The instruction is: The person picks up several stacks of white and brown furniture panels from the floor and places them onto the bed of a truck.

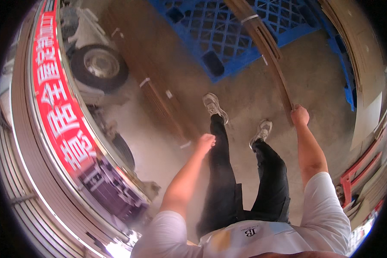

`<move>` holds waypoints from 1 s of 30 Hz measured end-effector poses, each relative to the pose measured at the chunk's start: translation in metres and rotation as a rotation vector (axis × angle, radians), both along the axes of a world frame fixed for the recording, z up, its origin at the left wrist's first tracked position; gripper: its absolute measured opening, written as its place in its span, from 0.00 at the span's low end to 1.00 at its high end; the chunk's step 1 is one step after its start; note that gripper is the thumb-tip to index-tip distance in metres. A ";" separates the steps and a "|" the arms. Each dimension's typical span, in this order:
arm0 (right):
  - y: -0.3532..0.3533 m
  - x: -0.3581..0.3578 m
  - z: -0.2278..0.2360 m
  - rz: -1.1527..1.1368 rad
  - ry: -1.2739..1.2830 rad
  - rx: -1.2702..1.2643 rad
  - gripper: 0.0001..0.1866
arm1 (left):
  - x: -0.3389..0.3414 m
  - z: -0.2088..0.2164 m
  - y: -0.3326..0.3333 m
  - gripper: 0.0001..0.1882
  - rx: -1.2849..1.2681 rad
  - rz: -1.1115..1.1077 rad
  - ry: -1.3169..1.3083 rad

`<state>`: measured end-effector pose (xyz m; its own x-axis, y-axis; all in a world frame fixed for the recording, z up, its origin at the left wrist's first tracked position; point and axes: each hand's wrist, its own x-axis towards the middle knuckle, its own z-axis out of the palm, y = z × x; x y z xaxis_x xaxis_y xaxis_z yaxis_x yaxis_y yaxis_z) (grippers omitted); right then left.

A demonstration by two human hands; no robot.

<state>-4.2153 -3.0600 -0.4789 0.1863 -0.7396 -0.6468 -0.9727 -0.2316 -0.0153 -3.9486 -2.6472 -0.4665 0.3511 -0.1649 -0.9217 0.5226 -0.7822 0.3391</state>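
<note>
My right hand (300, 115) is closed round the near end of a long, narrow bundle of brown strips (268, 53). White bands cross this bundle, and it stretches away from me over a blue plastic pallet (202, 30). My left hand (207, 142) is curled into a loose fist in front of my left thigh, with nothing visible in it. Left of my feet, more long brown strips (155, 96) with white bands lie on the floor, apart from both hands.
A truck with a wheel (100, 63) and a red banner (56, 86) along its side stands at the left. Tall flat cardboard sheets (365, 51) stand at the right, above a red metal frame (359, 172). My feet are on the concrete floor (253, 92).
</note>
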 end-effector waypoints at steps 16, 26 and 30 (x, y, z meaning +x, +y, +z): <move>0.191 -0.105 -0.081 0.234 -0.135 0.452 0.18 | -0.098 -0.206 0.216 0.20 0.457 -0.356 -0.206; 0.181 -0.006 -0.053 0.157 -0.228 0.605 0.17 | -0.039 -0.345 0.226 0.41 0.731 -0.150 -0.412; 0.192 -0.002 -0.061 0.222 -0.278 0.586 0.17 | -0.032 -0.328 0.215 0.46 0.763 -0.254 -0.369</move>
<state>-4.2175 -2.8681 -0.5402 0.5103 -0.2076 -0.8346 -0.8449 -0.3022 -0.4414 -3.9806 -2.4317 -0.7947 0.6841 0.3349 -0.6479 0.2623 -0.9419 -0.2098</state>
